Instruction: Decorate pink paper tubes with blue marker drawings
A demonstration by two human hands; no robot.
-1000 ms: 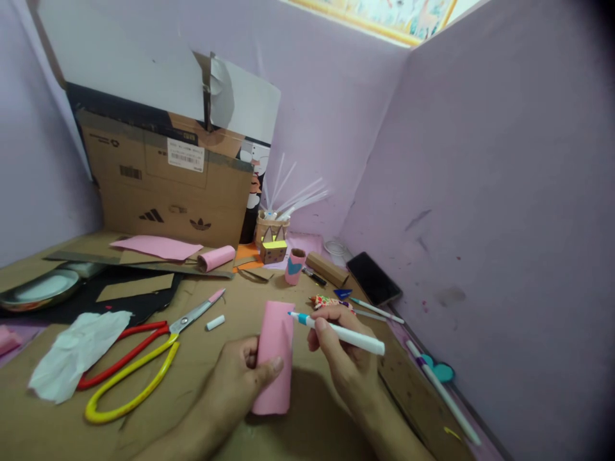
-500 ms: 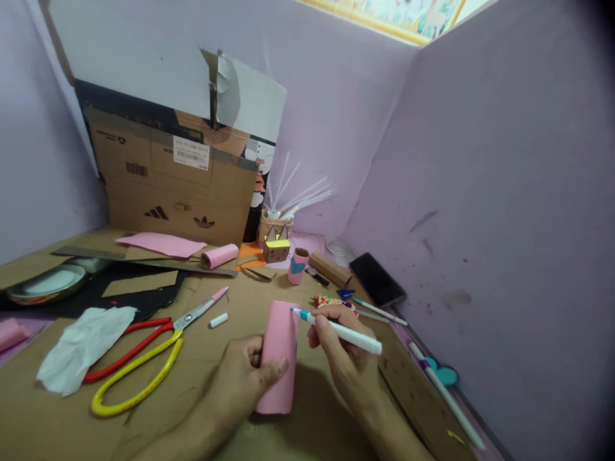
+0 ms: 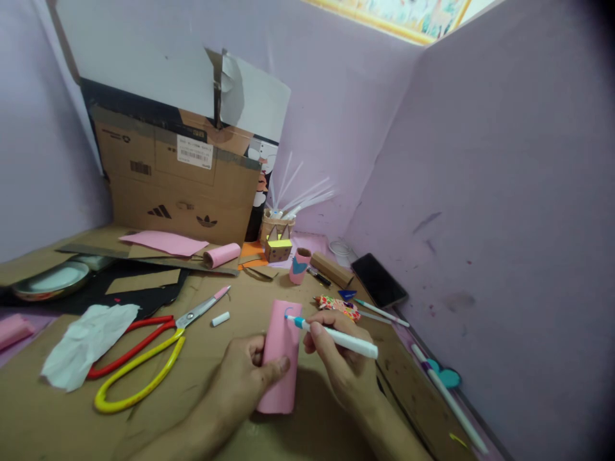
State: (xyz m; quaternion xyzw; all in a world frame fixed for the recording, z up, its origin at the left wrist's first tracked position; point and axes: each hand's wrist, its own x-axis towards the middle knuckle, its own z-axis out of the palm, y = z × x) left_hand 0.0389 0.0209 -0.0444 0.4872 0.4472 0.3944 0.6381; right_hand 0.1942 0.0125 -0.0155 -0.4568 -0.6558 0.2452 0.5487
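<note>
A pink paper-covered tube lies in front of me, held at its left side by my left hand, thumb across its top. My right hand grips a white marker with a blue tip. That tip touches the tube near its far end, where a short curved blue line shows. The marker's white cap lies on the cardboard left of the tube. Scissors with red and yellow handles rest open farther left.
Beyond the tube stand a small pink tube with a blue patch and a cardboard box with ears. A crumpled white tissue lies at left. At right are a phone and a cardboard strip. A large cardboard box stands behind.
The marker tip has moved slightly left and down on the tube, and a curved blue line now shows there. My left hand still holds the tube. The view has shifted slightly.
</note>
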